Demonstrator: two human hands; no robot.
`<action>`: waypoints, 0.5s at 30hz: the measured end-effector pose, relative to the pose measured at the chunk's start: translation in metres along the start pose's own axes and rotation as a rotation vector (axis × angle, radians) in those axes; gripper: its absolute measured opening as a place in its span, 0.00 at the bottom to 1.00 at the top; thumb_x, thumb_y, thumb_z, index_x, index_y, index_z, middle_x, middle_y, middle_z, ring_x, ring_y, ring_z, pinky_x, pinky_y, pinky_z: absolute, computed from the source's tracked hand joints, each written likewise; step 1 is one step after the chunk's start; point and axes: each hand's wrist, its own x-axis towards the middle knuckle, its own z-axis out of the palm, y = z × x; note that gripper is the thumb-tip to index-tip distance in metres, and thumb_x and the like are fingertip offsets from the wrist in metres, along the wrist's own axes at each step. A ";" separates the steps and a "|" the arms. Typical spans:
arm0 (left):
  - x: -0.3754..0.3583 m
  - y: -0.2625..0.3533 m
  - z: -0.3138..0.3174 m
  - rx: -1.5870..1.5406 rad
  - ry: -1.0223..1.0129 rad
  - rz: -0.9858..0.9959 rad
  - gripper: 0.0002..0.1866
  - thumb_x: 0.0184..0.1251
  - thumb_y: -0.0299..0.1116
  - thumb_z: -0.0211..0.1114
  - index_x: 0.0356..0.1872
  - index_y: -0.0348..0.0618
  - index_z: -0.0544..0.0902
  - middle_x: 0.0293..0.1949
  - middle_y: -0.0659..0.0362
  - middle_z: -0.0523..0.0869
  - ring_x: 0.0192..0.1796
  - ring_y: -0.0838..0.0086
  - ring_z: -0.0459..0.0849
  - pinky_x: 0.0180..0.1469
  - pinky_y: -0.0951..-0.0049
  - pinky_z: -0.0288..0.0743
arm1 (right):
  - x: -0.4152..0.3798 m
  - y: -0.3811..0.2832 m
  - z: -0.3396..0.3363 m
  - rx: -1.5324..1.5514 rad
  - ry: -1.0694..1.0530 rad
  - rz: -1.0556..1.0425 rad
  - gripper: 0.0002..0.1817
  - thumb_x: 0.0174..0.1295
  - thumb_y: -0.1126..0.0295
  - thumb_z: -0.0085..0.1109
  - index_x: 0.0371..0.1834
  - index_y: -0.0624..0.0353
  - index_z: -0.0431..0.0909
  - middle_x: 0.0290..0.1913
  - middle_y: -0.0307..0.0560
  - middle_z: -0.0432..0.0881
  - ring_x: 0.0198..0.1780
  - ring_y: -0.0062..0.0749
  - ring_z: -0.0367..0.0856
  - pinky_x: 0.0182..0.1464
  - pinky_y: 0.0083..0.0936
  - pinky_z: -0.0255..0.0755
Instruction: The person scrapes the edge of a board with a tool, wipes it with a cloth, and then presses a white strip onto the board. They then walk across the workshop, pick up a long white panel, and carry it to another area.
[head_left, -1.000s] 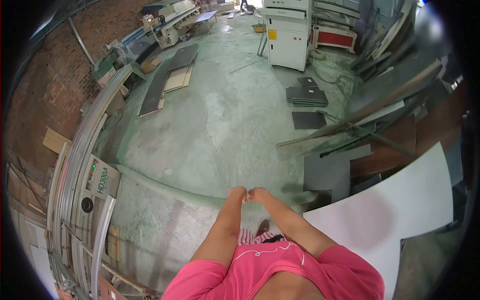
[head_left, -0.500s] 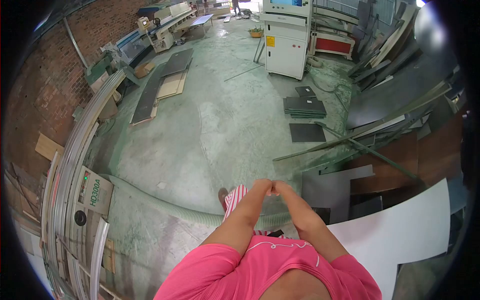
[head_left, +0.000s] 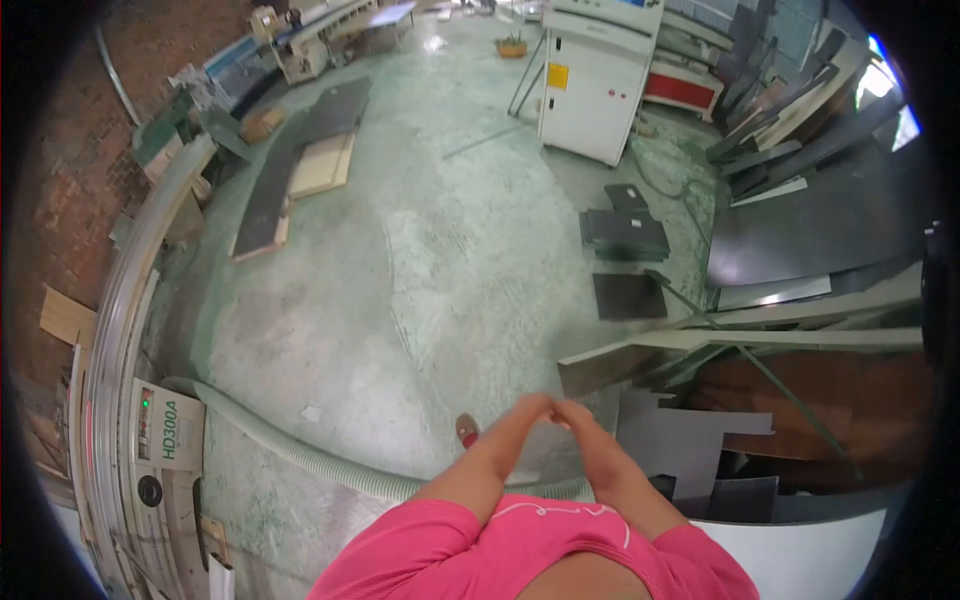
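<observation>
My left hand (head_left: 537, 405) and my right hand (head_left: 570, 413) meet in front of my waist, above the concrete floor (head_left: 460, 330). Their fingers look curled in toward each other and closed. Whatever lies between them, if anything, is hidden. Both forearms reach forward from pink sleeves, not touching anything else. Below the hands, a ribbed hose (head_left: 300, 457) runs across the floor behind my shoe (head_left: 467, 428).
A white control cabinet (head_left: 595, 95) stands ahead. Near it lie stacked dark panels (head_left: 625, 234). Long boards (head_left: 740, 342) and sheets crowd the right side. On the left are an HD300A machine (head_left: 168, 435), metal rails (head_left: 120, 300) and dark panels (head_left: 268, 195) on the floor.
I have moved forward and the view has shifted, so the cabinet and panels sit farther right. My hands stay together, slightly lower in view. The white sheet at right has slid down out of view partly.
</observation>
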 end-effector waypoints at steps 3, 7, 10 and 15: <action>0.024 -0.130 -0.013 0.056 -0.044 -0.264 0.20 0.42 0.49 0.70 0.35 0.51 0.83 0.39 0.57 0.83 0.44 0.60 0.80 0.44 0.62 0.74 | 0.081 -0.096 -0.029 -0.080 -0.053 -0.177 0.15 0.50 0.58 0.51 0.36 0.54 0.78 0.34 0.54 0.80 0.37 0.48 0.79 0.36 0.40 0.70; 0.007 -0.216 -0.111 -0.007 -0.136 -0.631 0.19 0.44 0.42 0.70 0.40 0.53 0.83 0.43 0.61 0.83 0.45 0.67 0.81 0.42 0.63 0.76 | 0.144 -0.198 -0.078 -0.039 -0.010 -0.293 0.15 0.51 0.58 0.50 0.36 0.53 0.79 0.36 0.54 0.80 0.40 0.47 0.78 0.40 0.41 0.71; -0.007 -0.231 -0.162 0.030 -0.100 -0.647 0.17 0.46 0.38 0.69 0.41 0.51 0.82 0.45 0.61 0.82 0.46 0.68 0.81 0.42 0.63 0.77 | 0.183 -0.231 -0.120 -0.088 0.013 -0.287 0.14 0.50 0.58 0.51 0.35 0.53 0.79 0.37 0.52 0.80 0.41 0.47 0.78 0.41 0.39 0.72; 0.014 -0.280 -0.211 0.007 -0.016 -0.593 0.17 0.47 0.33 0.67 0.42 0.48 0.82 0.46 0.59 0.81 0.47 0.66 0.81 0.42 0.62 0.77 | 0.267 -0.241 -0.176 -0.290 0.081 -0.242 0.14 0.49 0.58 0.53 0.35 0.51 0.80 0.38 0.51 0.80 0.42 0.47 0.78 0.42 0.37 0.73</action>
